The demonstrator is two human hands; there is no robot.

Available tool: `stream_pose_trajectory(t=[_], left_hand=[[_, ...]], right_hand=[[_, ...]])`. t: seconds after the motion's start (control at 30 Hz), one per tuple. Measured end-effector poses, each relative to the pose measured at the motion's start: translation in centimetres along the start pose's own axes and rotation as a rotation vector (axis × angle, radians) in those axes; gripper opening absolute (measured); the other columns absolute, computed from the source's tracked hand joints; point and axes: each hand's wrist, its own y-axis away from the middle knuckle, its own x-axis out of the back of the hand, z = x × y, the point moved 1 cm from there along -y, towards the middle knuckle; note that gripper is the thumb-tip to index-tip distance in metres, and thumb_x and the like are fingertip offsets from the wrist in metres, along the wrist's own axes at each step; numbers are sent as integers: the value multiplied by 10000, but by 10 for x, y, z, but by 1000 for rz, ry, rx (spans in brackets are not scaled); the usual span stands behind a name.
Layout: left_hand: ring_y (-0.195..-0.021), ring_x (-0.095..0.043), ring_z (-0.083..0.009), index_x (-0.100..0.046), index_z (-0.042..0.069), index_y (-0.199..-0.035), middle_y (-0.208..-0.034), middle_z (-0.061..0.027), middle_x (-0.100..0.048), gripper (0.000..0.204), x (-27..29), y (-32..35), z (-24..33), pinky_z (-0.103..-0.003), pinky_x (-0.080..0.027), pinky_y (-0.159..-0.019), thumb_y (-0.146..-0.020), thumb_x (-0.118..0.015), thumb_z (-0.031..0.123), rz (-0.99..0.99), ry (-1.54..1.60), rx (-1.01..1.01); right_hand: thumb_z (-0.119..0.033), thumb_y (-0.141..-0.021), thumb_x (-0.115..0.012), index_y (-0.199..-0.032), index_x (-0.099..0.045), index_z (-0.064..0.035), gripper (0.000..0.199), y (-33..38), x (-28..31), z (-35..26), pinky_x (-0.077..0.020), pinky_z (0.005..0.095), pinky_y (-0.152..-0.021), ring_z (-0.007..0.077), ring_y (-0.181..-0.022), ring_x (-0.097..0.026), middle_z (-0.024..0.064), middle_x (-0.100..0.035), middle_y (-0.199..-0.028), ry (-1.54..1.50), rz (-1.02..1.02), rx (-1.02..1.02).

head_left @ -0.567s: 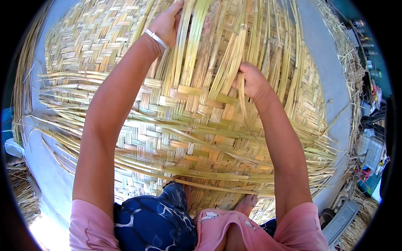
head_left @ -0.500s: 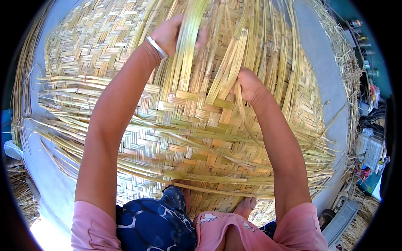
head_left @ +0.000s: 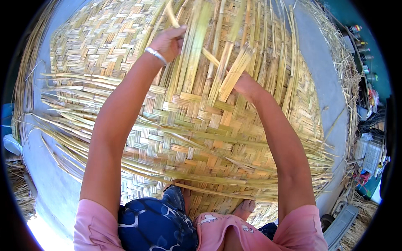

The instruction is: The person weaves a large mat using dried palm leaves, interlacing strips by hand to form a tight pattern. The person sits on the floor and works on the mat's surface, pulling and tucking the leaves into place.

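Observation:
A large mat [head_left: 201, 146] of flattened cane or reed strips lies woven under both my hands. My left hand [head_left: 168, 42], with a pale bangle [head_left: 156, 56] at the wrist, is closed at the far side; a narrow pale strip [head_left: 172, 16] rises from its fingertips. Beside it, long greenish strips [head_left: 194, 46] run away from me, slightly blurred. My right hand [head_left: 247, 87] is closed round a bunch of split strips [head_left: 237, 72], bent up off the weave with their ends standing free. Its fingers are partly hidden behind the bunch.
Loose strip ends [head_left: 63, 113] fan out past the mat's left side onto the grey floor [head_left: 54, 184]. Dry straw [head_left: 341, 58] lines the right edge, near a wire basket [head_left: 370, 154] and assorted clutter. My bare feet rest on the mat's near part.
My left hand has released the wide greenish strips, which now lie lower, and holds a narrow one. The bunch in my right hand leans further right; the strip dangling beneath that hand no longer shows there.

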Motion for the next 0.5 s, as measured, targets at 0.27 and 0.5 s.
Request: stream_pose_trajectory(t=[0.27,0.5], left_hand=[[-956,-652,-207,-592,43,-1088,-1030,-107,-668,228,104,97,54,-335,-547,-830,-869,-645,77,354,-85,-297],[-801,-655,-219,-542,27,-1019,-894,-104,-639,223,182,97,53,-376,-575,-700,-865,-657,141,827,-319,-315]], right_hand=[[-212,-888,-587,-978,-605,16,246,25,11,20,-515,300,-660,130,-770,-634,95,-649,-873,409,156,160],[-234,-877,-568,-842,-605,9,248,19,24,39,-483,323,-577,162,-606,-616,83,-629,-660,572,111,102]])
